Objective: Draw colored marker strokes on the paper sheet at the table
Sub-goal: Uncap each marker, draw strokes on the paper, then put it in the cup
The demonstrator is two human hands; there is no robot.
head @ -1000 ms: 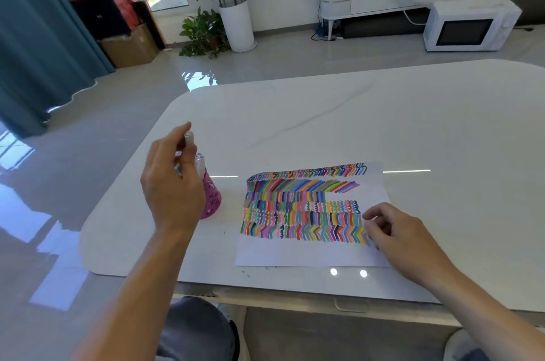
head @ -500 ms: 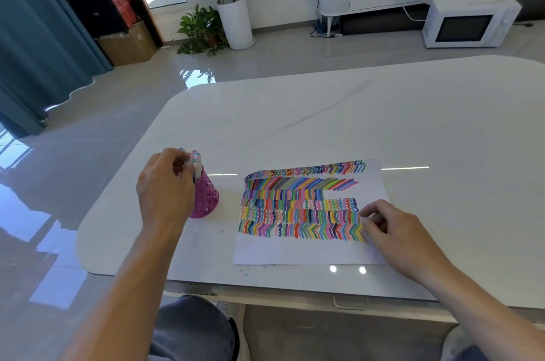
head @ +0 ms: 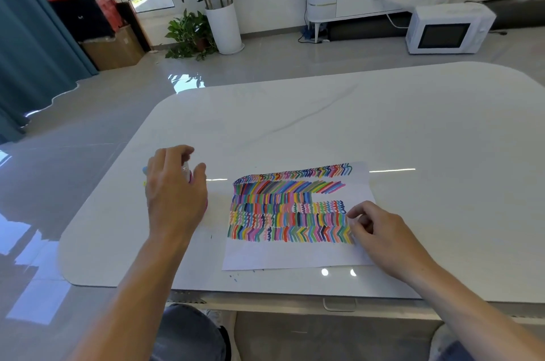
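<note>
Paper sheet, upper part packed w/ rows of multicolour marker strokes, lies flat under R hand's loosely bent fingertips, which rest on its right edge, gripping nothing. L hand curls over markers in pink pot beside the sheet; can't tell if it grips. Glossy white table; microwave & potted plant on floor beyond

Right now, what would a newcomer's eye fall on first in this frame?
The paper sheet near the front of the white table stands out, packed with rows of multicoloured marker strokes. The right hand rests on its right edge, while the left hand covers most of a pink holder just left of the sheet. Farther back, a white microwave sits on the floor at the right.
</note>
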